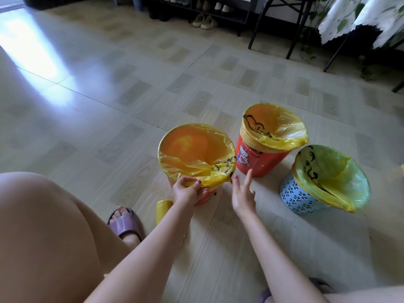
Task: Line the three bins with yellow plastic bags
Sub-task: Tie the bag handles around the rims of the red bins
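Observation:
Three bins stand on the floor, each with a yellow bag folded over its rim. The nearest orange bin holds a yellow bag. My left hand pinches the gathered edge of that bag at the bin's near rim. My right hand hovers open just right of that rim, fingers spread, touching nothing. Behind stands a red cartoon-cat bin with its bag. At the right a blue perforated bin carries its bag.
A roll of yellow bags lies on the floor by my left foot in a purple slipper. My knee fills the lower left. A shoe rack, chair legs and a plant stand at the back.

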